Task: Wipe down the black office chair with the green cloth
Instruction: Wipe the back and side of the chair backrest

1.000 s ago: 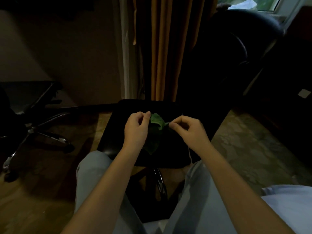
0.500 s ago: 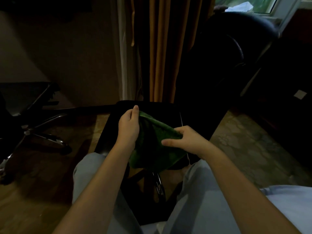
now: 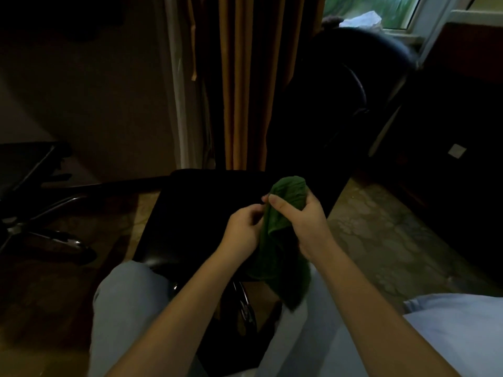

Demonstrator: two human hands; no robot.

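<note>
We hold the green cloth (image 3: 285,210) bunched up over the near right part of the black office chair's seat (image 3: 196,213). Our right hand (image 3: 307,224) grips it with the thumb laid across the front, and our left hand (image 3: 242,232), close beside, curls its fingers on the cloth's left edge. The cloth's tail hangs down between our knees. An orange curtain (image 3: 245,77) hangs beyond the chair
</note>
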